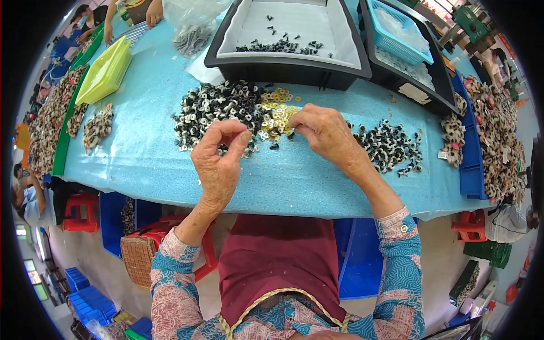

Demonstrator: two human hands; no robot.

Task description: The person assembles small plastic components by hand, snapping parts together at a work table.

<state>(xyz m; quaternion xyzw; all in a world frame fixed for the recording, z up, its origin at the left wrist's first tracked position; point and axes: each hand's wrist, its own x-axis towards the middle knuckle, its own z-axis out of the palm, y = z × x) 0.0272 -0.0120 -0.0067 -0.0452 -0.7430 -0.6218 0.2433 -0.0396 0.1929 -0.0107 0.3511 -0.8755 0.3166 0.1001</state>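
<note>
At a blue-covered worktable (141,144), spotted plush pieces (97,127) lie at far left, near ten o'clock from the worker's left hand (218,161). That hand's thumb and forefinger curl toward each other, tips close; whether they pinch a part cannot be told. Just beyond it, around twelve o'clock, spreads a heap of black-and-white washers and pegs (207,113). Between the hands sit the yellow ring washers (277,113), in a loose patch whose long axis runs roughly from twelve to six. They lie at two o'clock from the left fingertips and ten from the right, with the right hand (328,133) nearer, its fingertips at the patch's edge. This, by judgement, is the relation that counts. The right fingers are bunched inward; any part between them is hidden. Between three and four o'clock from that hand rests a second heap of black pegs with white washers (391,147).
</note>
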